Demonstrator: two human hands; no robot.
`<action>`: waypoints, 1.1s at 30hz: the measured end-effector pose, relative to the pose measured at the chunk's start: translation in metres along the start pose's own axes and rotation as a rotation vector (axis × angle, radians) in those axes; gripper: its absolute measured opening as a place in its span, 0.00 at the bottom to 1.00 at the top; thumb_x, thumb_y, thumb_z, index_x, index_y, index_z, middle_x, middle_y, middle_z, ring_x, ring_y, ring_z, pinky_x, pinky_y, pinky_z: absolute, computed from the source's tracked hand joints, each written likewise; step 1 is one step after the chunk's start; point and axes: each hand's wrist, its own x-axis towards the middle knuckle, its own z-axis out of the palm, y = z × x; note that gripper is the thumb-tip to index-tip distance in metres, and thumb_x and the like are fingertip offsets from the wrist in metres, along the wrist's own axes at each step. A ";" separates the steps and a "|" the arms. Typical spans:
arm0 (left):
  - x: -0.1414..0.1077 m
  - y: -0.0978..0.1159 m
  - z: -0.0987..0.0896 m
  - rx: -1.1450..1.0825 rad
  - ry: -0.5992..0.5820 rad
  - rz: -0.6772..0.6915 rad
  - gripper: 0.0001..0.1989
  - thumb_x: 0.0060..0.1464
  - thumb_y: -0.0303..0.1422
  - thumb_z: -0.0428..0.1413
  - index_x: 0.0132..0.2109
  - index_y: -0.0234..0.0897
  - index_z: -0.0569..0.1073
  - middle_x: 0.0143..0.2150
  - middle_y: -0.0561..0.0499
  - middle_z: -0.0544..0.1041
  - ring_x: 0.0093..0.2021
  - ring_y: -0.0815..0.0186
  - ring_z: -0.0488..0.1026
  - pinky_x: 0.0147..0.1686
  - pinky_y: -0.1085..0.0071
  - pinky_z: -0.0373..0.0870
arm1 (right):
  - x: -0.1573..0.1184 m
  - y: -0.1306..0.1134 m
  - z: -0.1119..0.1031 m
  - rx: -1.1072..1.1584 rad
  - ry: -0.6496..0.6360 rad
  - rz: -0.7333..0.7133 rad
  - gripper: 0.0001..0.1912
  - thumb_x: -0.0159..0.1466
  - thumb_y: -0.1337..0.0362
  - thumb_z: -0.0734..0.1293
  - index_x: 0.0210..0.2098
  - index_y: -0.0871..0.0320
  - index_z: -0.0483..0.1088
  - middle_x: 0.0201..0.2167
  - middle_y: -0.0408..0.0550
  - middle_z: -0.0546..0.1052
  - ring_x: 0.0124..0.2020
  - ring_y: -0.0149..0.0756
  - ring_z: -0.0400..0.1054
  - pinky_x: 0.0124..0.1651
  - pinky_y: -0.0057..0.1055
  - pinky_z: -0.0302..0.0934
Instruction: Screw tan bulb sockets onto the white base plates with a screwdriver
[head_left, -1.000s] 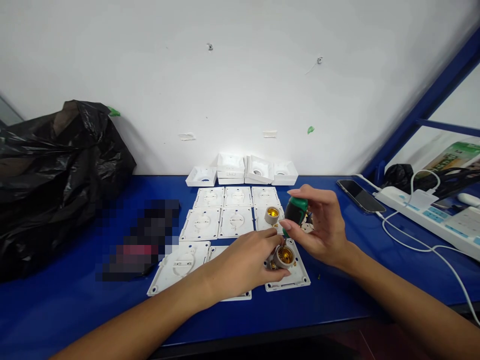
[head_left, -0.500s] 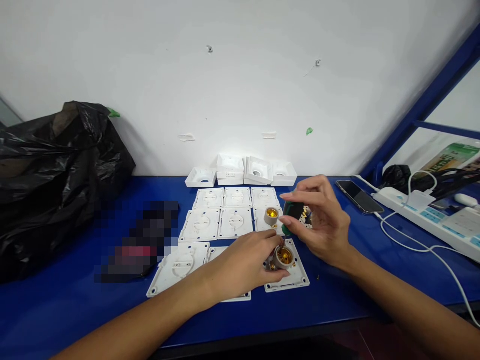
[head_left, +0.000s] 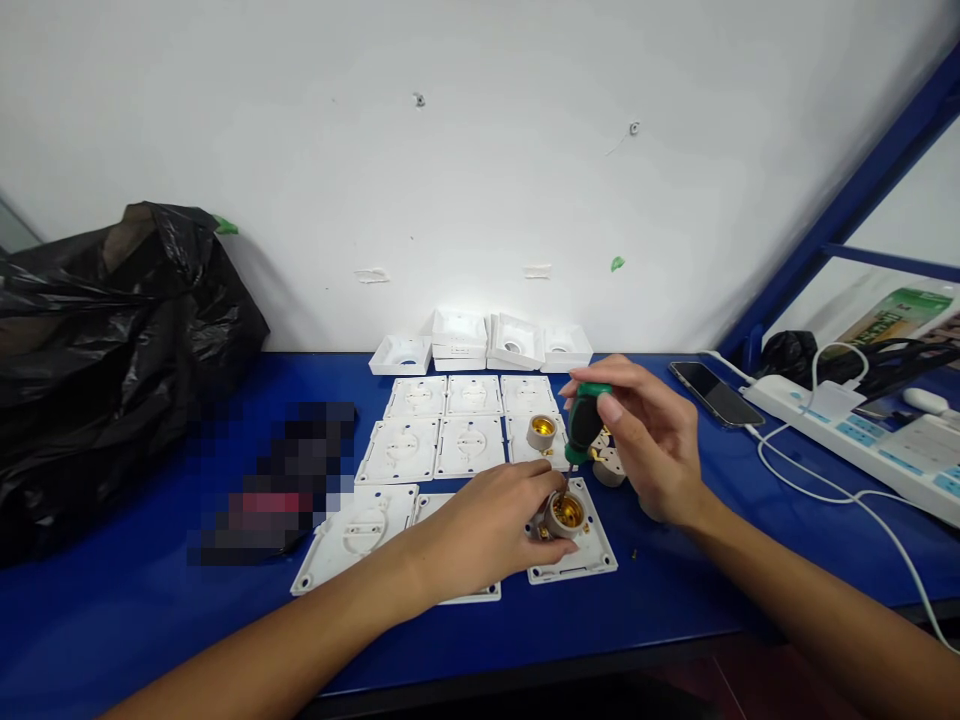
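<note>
My left hand (head_left: 517, 520) is closed around the side of a lamp socket (head_left: 568, 514) with a brass-coloured inside, steadying it on a square white plate (head_left: 592, 560). In my right hand (head_left: 645, 430) is a short screwdriver (head_left: 583, 425) with a green and black handle, gripped between thumb and fingers. Its shaft points down into the socket; the tip is hidden inside. Another lamp socket (head_left: 541, 432) stands on a plate just behind. Several more sockets (head_left: 609, 465) lie partly hidden behind my right hand.
Rows of white plates (head_left: 401, 445) cover the middle of the blue table (head_left: 420, 650). White box covers (head_left: 459, 328) stand against the wall. A black plastic bag (head_left: 112, 370) fills the left. On the right lie a phone (head_left: 716, 393), a power strip (head_left: 847, 425) and white cables. A tiny screw (head_left: 634, 554) lies near my right forearm.
My right hand has turned about the screwdriver handle, the thumb now lying across it and more of the handle showing. My left hand and the socket keep their place.
</note>
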 end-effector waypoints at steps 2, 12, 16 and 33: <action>0.000 0.000 0.000 -0.005 -0.001 -0.004 0.14 0.58 0.40 0.66 0.45 0.38 0.73 0.43 0.49 0.78 0.40 0.58 0.76 0.35 0.68 0.68 | -0.002 0.001 0.001 -0.036 0.011 -0.048 0.15 0.71 0.66 0.65 0.54 0.48 0.77 0.41 0.48 0.75 0.43 0.40 0.69 0.43 0.41 0.64; 0.001 0.002 -0.002 -0.036 -0.025 -0.011 0.12 0.59 0.39 0.65 0.44 0.37 0.75 0.44 0.48 0.78 0.42 0.57 0.77 0.37 0.67 0.69 | -0.005 -0.002 0.000 -0.297 0.035 -0.309 0.17 0.69 0.68 0.66 0.56 0.51 0.76 0.39 0.47 0.78 0.40 0.39 0.70 0.39 0.39 0.66; 0.001 0.003 -0.004 -0.030 -0.039 -0.011 0.13 0.59 0.40 0.65 0.43 0.37 0.74 0.45 0.48 0.78 0.41 0.58 0.76 0.36 0.67 0.69 | -0.007 0.000 0.001 -0.268 0.061 -0.281 0.20 0.71 0.70 0.62 0.60 0.52 0.73 0.40 0.47 0.78 0.38 0.38 0.71 0.38 0.39 0.67; 0.000 0.002 -0.004 -0.050 -0.038 -0.001 0.12 0.60 0.39 0.64 0.45 0.37 0.75 0.44 0.47 0.78 0.42 0.57 0.76 0.37 0.67 0.69 | -0.008 0.003 0.002 -0.265 -0.047 -0.231 0.24 0.69 0.68 0.67 0.63 0.46 0.70 0.42 0.48 0.75 0.43 0.42 0.69 0.43 0.43 0.66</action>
